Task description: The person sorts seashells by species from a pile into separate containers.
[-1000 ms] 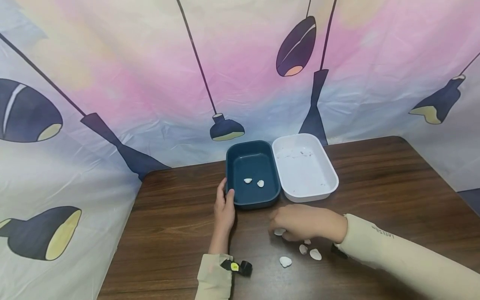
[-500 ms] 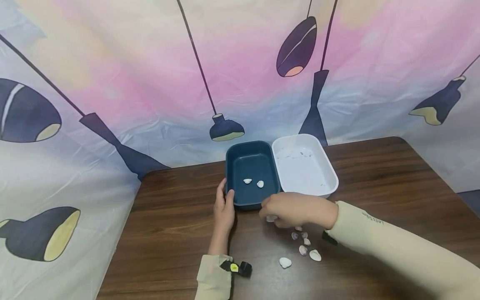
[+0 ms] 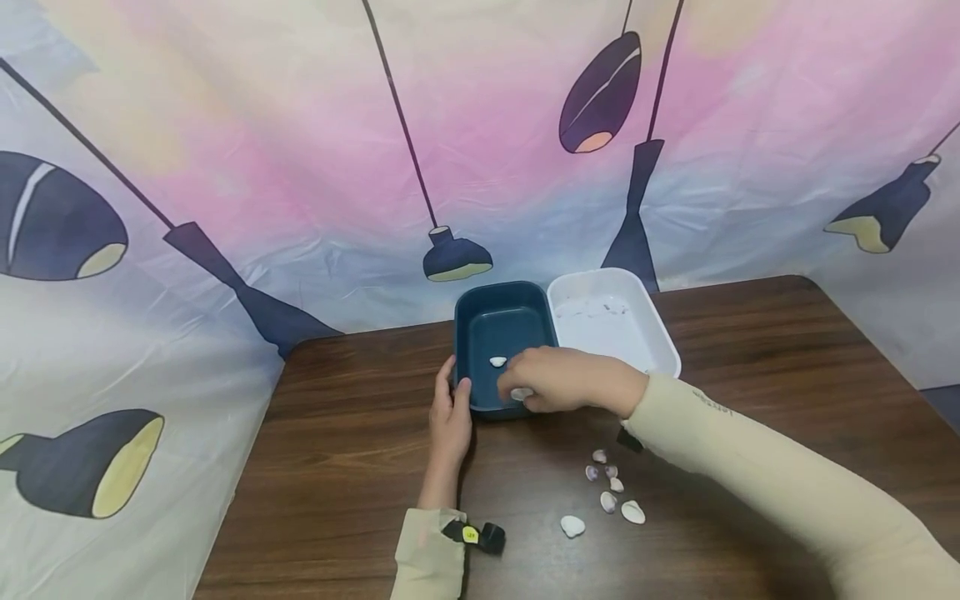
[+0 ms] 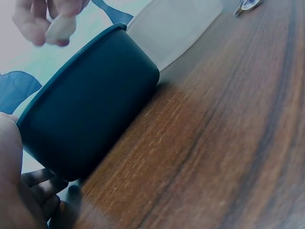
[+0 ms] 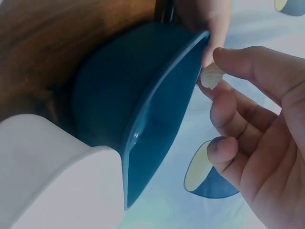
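Note:
Thumb and fingertips of my right hand [image 3: 573,379] pinch a small white seashell [image 5: 212,75] above the near part of a dark teal dish [image 3: 471,333]. My left hand [image 3: 448,429] holds this dish at its near left corner, with the thumb at the rim and the fingers along the side wall. Inside the dish a white shell [image 3: 498,362] shows left of my right hand, which covers part of the dish. In the left wrist view, the fingers of my left hand [image 4: 40,188] curl in near the dish's base.
Touching the dish on its right is a white dish [image 3: 615,329] with small dark marks inside. Several seashells [image 3: 608,502] lie on the wooden table in front, one white shell [image 3: 572,526] apart to their left. A printed cloth [image 3: 300,167] hangs behind the table.
My right hand has lifted the shell from the table and carried it left and away from me, over the dark teal dish. My left hand has stayed at the dish's corner.

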Demonstrator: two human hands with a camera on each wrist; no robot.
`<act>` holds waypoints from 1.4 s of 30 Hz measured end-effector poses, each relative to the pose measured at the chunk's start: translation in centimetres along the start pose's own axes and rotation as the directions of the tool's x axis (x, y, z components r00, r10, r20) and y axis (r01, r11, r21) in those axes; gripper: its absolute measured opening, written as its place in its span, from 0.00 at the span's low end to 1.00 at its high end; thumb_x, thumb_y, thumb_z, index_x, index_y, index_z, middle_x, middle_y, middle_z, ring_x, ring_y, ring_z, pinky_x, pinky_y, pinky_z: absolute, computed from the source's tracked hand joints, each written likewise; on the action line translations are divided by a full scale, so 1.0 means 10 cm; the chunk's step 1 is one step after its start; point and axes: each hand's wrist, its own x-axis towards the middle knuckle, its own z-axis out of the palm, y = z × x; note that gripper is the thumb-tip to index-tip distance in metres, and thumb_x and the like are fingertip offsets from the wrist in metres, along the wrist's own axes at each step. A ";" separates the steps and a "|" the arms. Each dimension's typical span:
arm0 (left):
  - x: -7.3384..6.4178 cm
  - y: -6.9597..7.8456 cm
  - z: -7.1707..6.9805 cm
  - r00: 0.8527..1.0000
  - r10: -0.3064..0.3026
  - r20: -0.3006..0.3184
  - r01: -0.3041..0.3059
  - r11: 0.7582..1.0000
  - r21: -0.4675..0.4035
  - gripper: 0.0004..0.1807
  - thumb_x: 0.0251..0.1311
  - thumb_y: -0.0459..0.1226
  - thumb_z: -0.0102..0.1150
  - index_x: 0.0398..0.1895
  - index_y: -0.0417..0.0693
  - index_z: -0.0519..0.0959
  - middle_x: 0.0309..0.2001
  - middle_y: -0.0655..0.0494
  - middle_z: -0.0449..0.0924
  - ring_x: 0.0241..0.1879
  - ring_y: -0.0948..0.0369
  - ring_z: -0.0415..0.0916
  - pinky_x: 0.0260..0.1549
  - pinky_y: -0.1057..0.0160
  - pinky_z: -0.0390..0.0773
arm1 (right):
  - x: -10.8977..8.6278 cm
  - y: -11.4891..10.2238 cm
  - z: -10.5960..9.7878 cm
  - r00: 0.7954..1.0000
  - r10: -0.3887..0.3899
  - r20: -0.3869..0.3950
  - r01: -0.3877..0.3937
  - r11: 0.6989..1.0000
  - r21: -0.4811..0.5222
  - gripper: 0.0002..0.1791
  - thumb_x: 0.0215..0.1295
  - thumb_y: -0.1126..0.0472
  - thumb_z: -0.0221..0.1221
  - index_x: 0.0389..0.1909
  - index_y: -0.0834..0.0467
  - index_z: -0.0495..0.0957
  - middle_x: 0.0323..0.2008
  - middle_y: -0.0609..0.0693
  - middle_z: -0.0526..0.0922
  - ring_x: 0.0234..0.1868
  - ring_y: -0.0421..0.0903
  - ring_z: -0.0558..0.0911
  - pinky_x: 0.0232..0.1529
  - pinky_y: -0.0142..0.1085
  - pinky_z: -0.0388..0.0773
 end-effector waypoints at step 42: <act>0.00 0.02 0.01 1.000 -0.005 0.010 0.005 1.000 -0.011 0.28 0.84 0.45 0.43 0.83 0.57 0.60 0.81 0.45 0.59 0.79 0.44 0.57 0.73 0.34 0.58 | 0.40 0.40 0.30 0.985 0.154 -0.073 -0.153 0.988 0.020 0.20 0.70 0.74 0.59 0.58 0.59 0.87 0.55 0.55 0.85 0.56 0.53 0.83 0.60 0.53 0.79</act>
